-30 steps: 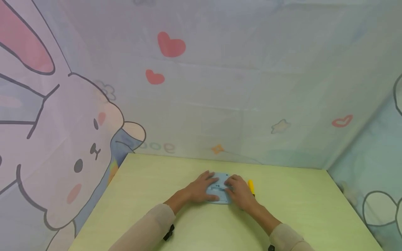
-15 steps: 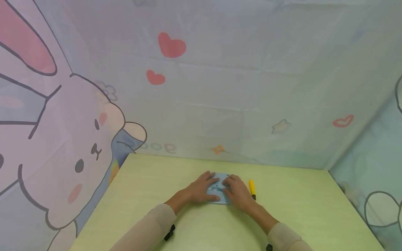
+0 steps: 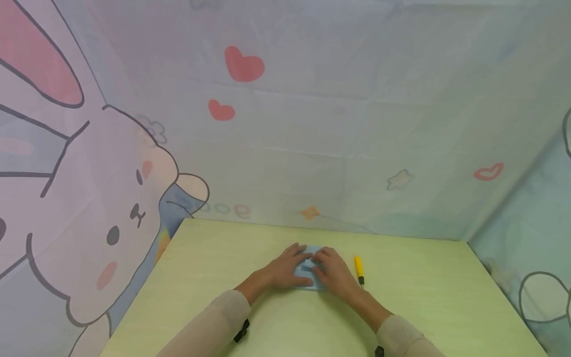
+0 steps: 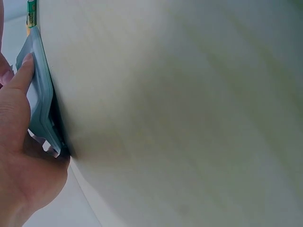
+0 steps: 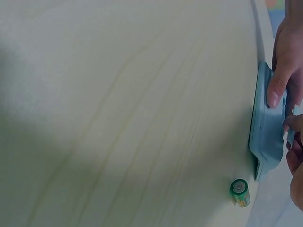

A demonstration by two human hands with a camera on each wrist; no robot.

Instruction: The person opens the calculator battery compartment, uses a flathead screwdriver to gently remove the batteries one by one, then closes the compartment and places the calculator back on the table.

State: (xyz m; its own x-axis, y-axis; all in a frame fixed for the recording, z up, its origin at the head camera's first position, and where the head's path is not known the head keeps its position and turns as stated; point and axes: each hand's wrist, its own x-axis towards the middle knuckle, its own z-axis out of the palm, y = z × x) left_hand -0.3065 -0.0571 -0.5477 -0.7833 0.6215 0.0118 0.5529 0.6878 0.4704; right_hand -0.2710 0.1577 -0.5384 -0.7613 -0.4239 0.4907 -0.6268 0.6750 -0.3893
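A light blue plastic device lies flat on the table, a darker recess across its middle. My left hand spreads over its left end; in the left wrist view the thumb lies straight along the top. My right hand is over the right half, fingertips close to the recess. In the right wrist view its fingers pinch a small light blue battery cover, partly hidden by the fingers. A green and gold battery is by the device's end.
A screwdriver with a yellow handle and black collar lies right of my right hand. The pale yellow-green table ends at a printed cloth backdrop behind and on both sides.
My right hand has shifted left across the device, its fingertips nearer my left hand, and more of the screwdriver shows. The left hand stays in place.
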